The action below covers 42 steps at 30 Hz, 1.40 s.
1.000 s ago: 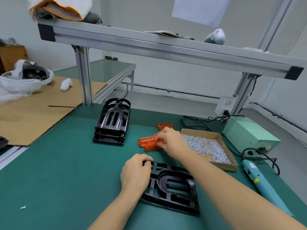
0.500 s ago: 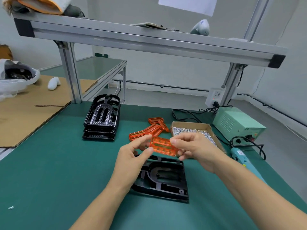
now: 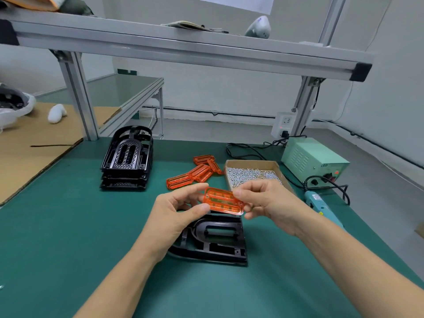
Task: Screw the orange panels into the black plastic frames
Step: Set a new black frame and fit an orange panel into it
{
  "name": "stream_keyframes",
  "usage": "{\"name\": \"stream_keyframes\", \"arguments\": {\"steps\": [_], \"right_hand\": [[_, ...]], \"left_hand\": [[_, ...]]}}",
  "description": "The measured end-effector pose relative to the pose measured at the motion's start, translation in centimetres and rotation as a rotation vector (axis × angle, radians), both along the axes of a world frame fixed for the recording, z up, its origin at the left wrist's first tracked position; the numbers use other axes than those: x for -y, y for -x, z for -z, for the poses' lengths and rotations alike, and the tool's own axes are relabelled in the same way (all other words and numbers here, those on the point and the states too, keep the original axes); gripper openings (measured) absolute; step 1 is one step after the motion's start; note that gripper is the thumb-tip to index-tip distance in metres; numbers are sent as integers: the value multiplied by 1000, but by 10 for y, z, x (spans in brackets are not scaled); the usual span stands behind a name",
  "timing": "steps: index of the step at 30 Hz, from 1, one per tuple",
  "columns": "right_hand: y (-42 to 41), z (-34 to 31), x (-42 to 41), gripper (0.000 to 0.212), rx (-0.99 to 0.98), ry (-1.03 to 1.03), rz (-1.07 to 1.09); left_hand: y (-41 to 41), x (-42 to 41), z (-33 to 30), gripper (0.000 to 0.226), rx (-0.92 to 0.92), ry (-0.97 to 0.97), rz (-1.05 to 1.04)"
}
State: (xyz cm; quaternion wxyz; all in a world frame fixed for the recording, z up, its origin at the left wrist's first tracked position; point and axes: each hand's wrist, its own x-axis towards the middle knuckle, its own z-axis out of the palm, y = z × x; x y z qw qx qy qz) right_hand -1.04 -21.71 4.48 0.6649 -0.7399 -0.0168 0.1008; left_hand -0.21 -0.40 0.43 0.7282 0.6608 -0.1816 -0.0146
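An orange panel [image 3: 223,200] is held in the air between both hands, above a black plastic frame [image 3: 215,241] lying flat on the green mat. My left hand [image 3: 176,212] pinches the panel's left end with thumb and fingers. My right hand [image 3: 263,198] pinches its right end. Several more orange panels [image 3: 195,174] lie in a loose pile behind. A stack of black frames [image 3: 127,159] stands at the back left.
A cardboard box of small screws [image 3: 250,174] sits right of the pile. A teal electric screwdriver [image 3: 321,204] lies at the right, cabled to a green power supply [image 3: 314,158]. An aluminium shelf post [image 3: 79,95] stands back left beside a cardboard sheet [image 3: 29,143].
My right hand took a panel from the pile and brought it over the frame. My left hand left the frame and took the panel's other end. The panel now sits slightly higher.
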Motion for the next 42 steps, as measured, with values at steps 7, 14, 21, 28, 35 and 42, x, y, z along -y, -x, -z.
{"name": "stream_keyframes", "arguments": {"steps": [7,14,21,28,35,42], "right_hand": [[-1,13,7,22,109,306,77],[2,30,2,15,45,391,84],[3,41,-6,12,4,474,93],[0,45,-7,15,41,643,119],[4,59,-9,20,122,727,206],[1,61,-18,16,292,838,238]], "left_hand": [[-7,-6,6,33,47,-284,-37],[-7,-6,10,35,156,-548,-59],[-8,-4,12,27,259,-703,-74],[-10,0,18,26,358,-879,-26],[-9,7,30,26,430,-964,-74],[-6,12,30,40,327,-975,-135]]}}
